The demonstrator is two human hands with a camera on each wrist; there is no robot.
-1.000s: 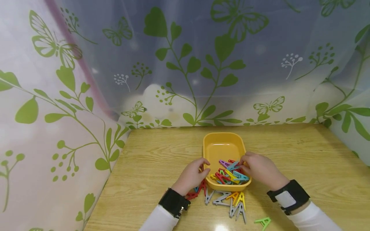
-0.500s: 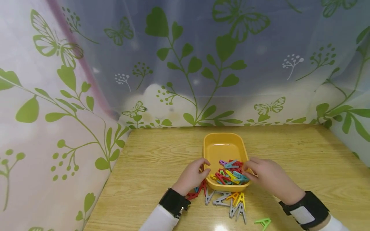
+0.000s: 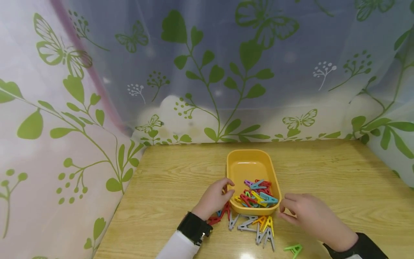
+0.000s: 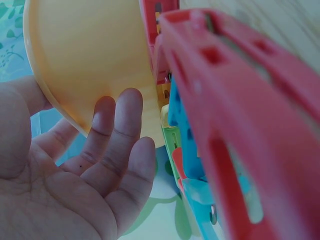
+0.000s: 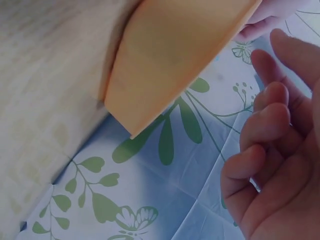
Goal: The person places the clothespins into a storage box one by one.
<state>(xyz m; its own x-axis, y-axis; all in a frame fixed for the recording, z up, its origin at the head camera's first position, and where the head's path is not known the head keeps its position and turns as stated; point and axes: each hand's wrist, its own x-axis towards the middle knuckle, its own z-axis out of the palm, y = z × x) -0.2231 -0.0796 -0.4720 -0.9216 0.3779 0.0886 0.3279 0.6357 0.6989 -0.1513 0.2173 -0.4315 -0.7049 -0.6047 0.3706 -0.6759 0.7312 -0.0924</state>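
Observation:
A yellow plastic tub (image 3: 250, 156) stands on the wooden table with several coloured clothes pegs (image 3: 258, 194) heaped in its near end. My left hand (image 3: 215, 198) holds the tub's left rim. In the left wrist view, its thumb and a finger reach over the rim while other fingers (image 4: 127, 115) lie against the outer wall. Just outside the tub's near right corner is my right hand (image 3: 313, 212), its fingers loosely bent with nothing between them. Red pegs (image 4: 215, 80) loom large beside my left hand.
In front of the tub lie several grey pegs (image 3: 247, 223), with an orange peg (image 3: 260, 221) and a yellow peg (image 3: 269, 226). A light green peg (image 3: 293, 249) sits nearer, to the right. A leaf-printed curtain (image 3: 207, 90) borders the table (image 3: 174, 165).
My right hand has let go of a light blue peg in the tub and drawn back to the right and nearer, past the rim. My left hand has stayed at the tub's left side.

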